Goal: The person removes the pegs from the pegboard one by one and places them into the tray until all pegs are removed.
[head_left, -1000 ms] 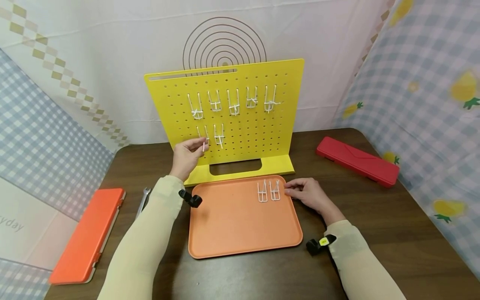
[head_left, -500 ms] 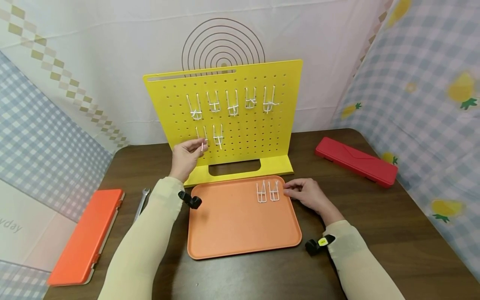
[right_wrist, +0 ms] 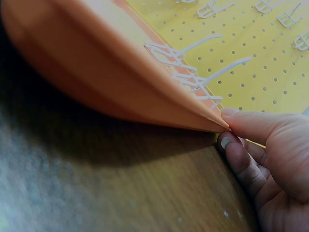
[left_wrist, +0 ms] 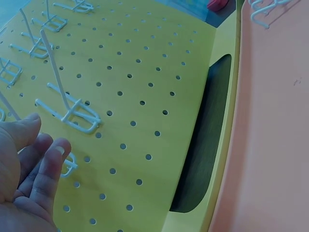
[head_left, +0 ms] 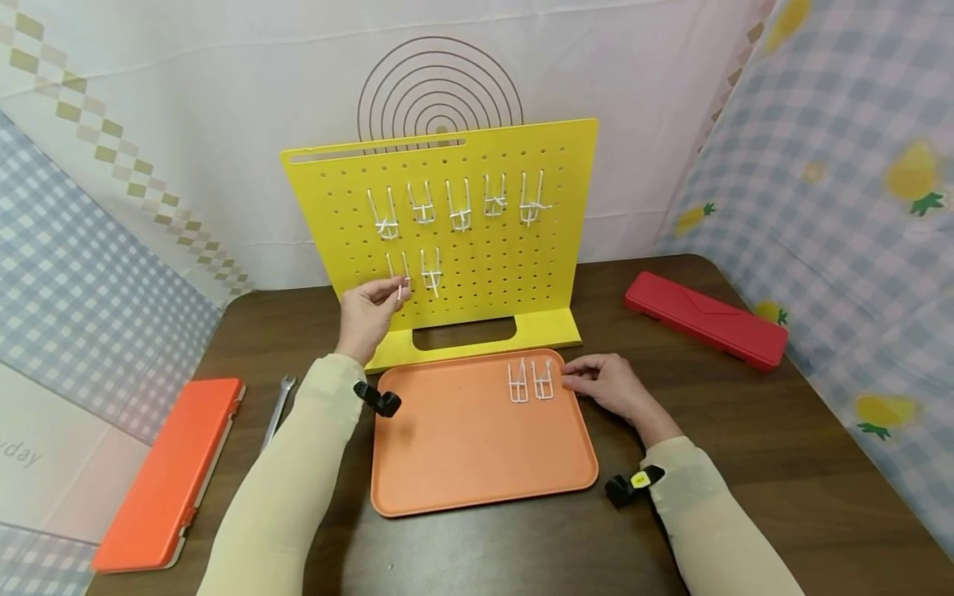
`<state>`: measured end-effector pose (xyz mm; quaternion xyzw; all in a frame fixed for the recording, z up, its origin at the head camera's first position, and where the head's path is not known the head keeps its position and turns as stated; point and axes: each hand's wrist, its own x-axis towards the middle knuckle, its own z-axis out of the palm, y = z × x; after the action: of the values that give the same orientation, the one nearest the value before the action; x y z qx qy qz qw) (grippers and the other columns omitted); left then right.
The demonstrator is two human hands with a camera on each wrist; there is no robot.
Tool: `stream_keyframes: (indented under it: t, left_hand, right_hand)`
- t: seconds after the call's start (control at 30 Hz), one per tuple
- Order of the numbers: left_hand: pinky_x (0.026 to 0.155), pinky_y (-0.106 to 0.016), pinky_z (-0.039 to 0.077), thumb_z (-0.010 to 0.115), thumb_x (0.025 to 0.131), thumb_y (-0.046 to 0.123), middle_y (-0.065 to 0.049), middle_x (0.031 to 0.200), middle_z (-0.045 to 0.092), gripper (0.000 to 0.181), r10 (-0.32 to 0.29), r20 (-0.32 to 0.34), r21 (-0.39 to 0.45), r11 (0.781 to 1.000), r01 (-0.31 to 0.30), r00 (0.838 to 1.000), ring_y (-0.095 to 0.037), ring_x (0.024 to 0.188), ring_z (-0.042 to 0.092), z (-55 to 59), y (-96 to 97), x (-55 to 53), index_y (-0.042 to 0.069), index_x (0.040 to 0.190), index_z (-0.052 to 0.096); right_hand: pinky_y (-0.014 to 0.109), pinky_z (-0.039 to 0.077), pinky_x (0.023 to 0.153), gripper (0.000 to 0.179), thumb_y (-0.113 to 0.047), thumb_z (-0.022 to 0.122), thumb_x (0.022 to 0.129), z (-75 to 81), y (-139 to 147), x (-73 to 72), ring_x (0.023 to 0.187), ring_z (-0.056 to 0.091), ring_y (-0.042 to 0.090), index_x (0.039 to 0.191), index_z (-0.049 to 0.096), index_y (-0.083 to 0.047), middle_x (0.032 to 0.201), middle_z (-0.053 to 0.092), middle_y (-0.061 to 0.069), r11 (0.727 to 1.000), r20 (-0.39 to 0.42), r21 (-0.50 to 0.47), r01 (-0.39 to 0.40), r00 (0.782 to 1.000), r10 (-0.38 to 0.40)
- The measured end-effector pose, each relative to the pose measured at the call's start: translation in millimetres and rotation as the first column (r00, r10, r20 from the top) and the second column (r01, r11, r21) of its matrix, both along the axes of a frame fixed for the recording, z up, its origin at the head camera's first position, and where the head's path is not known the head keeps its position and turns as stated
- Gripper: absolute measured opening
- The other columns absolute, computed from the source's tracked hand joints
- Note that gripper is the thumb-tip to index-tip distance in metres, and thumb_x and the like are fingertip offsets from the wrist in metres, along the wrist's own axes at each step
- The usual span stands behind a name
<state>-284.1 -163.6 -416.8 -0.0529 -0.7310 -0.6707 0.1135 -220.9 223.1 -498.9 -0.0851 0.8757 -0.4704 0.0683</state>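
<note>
In the head view, the left hand [head_left: 367, 316] pinches a white hook [head_left: 406, 264] on the lower left of the yellow pegboard [head_left: 492, 290]. The hook's long axis runs up the board, side wires upward, prong jutting out and down toward the person. A neighbouring hook [head_left: 431, 272] hangs just beside it. The right hand [head_left: 607, 386] is at the right edge of the orange tray [head_left: 477, 455]. Since a second ago both hands keep their places against board and tray; the whole scene sits slightly further left.

In the left wrist view, fingers mostly hide the held hook; its looped end shows past them.

In the right wrist view, thumb and finger pinch the tray's rim beside two spare hooks [right_wrist: 186, 72], prongs raised.
</note>
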Motion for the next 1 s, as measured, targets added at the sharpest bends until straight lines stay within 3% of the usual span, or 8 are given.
stream_keyframes:
  t: [0.67,1.0]
  left_hand:
    - [0.084,-0.026,0.052,0.073,0.086,0.013,-0.020,0.115,0.066,0.030,0.002,-0.058,0.025,1.000,0.000,0.998,-0.018,0.100,0.068,-1.3,0.0,4.8,0.000,0.113,0.070]
    - [0.085,-0.027,0.052,0.073,0.085,0.014,-0.021,0.113,0.067,0.030,-0.026,-0.091,0.035,0.999,0.029,0.995,-0.023,0.102,0.067,3.6,-1.9,14.9,0.001,0.112,0.071]
  right_hand:
    - [0.029,0.052,0.067,0.020,-0.025,0.077,0.084,1.0,-0.9,0.6,0.080,0.061,0.017,0.102,0.075,-0.014,0.091,0.070,0.001,1.000,-0.014,0.016,-0.003,1.000,0.003]
    - [0.028,0.052,0.066,0.020,-0.024,0.077,0.084,1.0,-0.4,0.2,0.079,0.061,0.018,0.101,0.075,-0.014,0.090,0.070,0.001,1.000,-0.012,0.014,-0.003,1.000,0.003]
